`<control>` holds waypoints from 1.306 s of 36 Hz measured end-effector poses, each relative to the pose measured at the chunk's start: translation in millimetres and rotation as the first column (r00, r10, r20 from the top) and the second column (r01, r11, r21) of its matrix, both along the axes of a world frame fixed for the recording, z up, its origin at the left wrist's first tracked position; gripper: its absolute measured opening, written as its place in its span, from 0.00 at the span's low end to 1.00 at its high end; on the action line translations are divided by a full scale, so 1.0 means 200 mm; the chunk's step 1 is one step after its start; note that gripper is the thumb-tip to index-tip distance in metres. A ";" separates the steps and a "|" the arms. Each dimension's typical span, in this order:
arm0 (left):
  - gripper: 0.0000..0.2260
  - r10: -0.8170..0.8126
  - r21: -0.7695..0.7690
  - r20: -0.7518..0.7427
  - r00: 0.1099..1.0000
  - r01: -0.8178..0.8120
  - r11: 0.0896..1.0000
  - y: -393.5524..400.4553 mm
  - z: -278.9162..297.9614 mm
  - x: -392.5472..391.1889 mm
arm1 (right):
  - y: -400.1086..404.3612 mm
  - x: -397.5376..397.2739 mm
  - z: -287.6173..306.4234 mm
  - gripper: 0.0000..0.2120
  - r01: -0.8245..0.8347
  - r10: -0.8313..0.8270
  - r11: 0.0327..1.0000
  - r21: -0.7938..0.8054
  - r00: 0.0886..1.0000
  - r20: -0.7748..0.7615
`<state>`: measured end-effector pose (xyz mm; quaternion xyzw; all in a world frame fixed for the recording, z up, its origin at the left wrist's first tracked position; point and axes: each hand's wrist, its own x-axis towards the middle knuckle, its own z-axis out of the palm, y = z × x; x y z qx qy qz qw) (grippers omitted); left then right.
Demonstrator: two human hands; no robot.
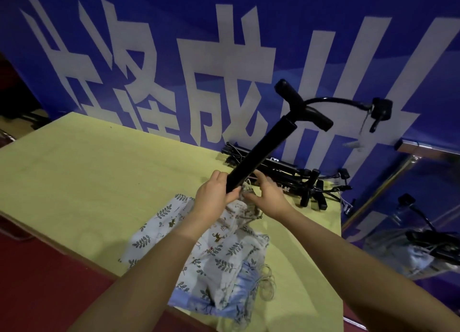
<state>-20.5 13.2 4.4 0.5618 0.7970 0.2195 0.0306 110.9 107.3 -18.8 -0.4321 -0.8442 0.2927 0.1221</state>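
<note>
Black hand pump point(261, 150) with its lower end in a leaf-print drawstring bag point(224, 252).
The left hand point(211, 197) grips the tilted pump's lower end above the yellow table point(87, 170), and the right hand point(268, 197) pinches the bag's gathered mouth. On the blue banner point(311, 45) behind, "成" is legible among the large white characters.

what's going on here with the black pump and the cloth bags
A person stands at a yellow table holding a black pump with its lower end in the mouth of a leaf-print cloth bag. The left hand grips the pump's lower end and the right hand holds the bag's mouth beside it. The barrel, handle and hose stick up at a tilt. A pile of bags lies underneath, and other pumps lie at the table's far edge.
</note>
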 end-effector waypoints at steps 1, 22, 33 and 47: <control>0.18 -0.004 0.012 0.019 1.000 0.004 1.000 -0.01 0.00 0.00 | 0.00 -0.02 0.00 0.32 0.007 -0.009 0.997 -0.071 1.000 -0.025; 0.18 0.041 -0.034 0.011 0.999 -0.041 0.999 -0.01 -0.01 -0.01 | -0.02 -0.07 0.21 0.07 -0.058 -0.188 0.927 -0.370 0.782 -0.595; 0.15 0.036 -0.031 0.212 0.977 -0.030 0.999 -0.02 -0.01 -0.02 | -0.07 -0.05 0.25 0.15 -0.207 -0.047 0.916 -0.344 0.796 -0.603; 0.21 -0.015 0.222 0.395 0.918 -0.080 0.972 -0.03 0.10 -0.04 | -0.08 -0.06 0.14 0.13 -0.048 -0.074 0.965 -0.256 0.891 -0.447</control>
